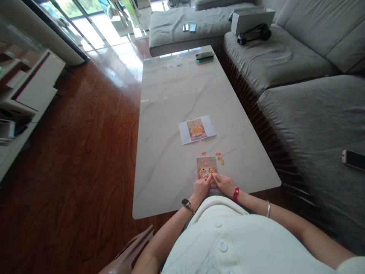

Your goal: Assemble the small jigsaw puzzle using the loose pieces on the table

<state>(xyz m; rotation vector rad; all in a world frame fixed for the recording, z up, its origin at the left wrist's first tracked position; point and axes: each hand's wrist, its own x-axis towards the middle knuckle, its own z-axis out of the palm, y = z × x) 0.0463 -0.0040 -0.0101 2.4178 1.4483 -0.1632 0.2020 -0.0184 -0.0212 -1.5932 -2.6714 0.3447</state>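
A small, partly assembled jigsaw puzzle (202, 163) lies at the near edge of the table, with a pale gap in the middle of its orange picture. My left hand (201, 188) is closed, its fingertips pressed on the lower part of the puzzle. From the other side my right hand (225, 185) is closed too, and its fingertips meet those of the left. Whatever lies under the fingertips is hidden. Several loose orange pieces (219, 156) rest just right of the puzzle's top, and a single puzzle piece (203, 152) sits above it.
Beyond the puzzle, a white sheet (183, 134) shows a printed orange picture. A dark phone-like object (204, 56) lies at the far end of the marble-patterned table (165, 167). A grey sofa (313, 106) runs along the right, with a phone (353, 159) on it.
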